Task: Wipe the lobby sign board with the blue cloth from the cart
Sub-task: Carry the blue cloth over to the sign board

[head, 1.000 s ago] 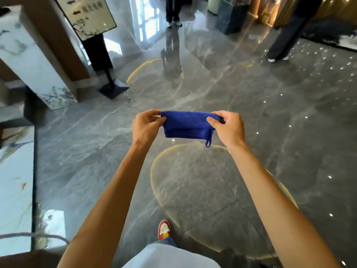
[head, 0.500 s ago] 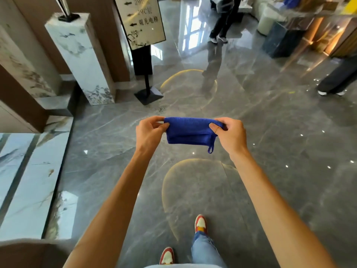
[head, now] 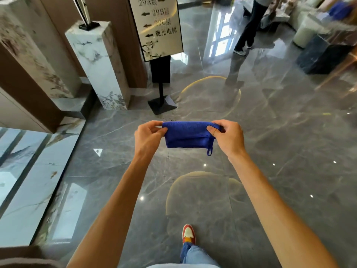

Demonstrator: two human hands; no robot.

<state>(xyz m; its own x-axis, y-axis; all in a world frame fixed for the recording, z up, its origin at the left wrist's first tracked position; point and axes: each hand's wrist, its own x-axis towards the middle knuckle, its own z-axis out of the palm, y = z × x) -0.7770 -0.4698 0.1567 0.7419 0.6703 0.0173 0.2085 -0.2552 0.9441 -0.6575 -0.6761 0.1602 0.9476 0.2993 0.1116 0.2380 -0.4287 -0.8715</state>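
Floor [head: 289, 151]: grey polished marble, open between the walker's red-and-white shoe [head: 188, 234] and the sign board [head: 158, 26]; pale marble ledge [head: 29, 180] bounded its left edge.
Blue cloth [head: 188, 134]: folded, held taut in the air short of the sign board.
Left hand [head: 147, 137], right hand [head: 228, 137]: 2 pinch grips, fingers closed on the cloth's ends.
Sign board: on black stand [head: 161, 102]; white marble pedestal [head: 98, 62] just left of it.
1 bystander [head: 249, 26], right of and beyond the board.

Polished grey marble floor [head: 280, 151] beneath me carries my red shoe [head: 188, 234], the sign [head: 157, 26] on its black base [head: 162, 104], and a white marble plinth [head: 98, 64] beside it.
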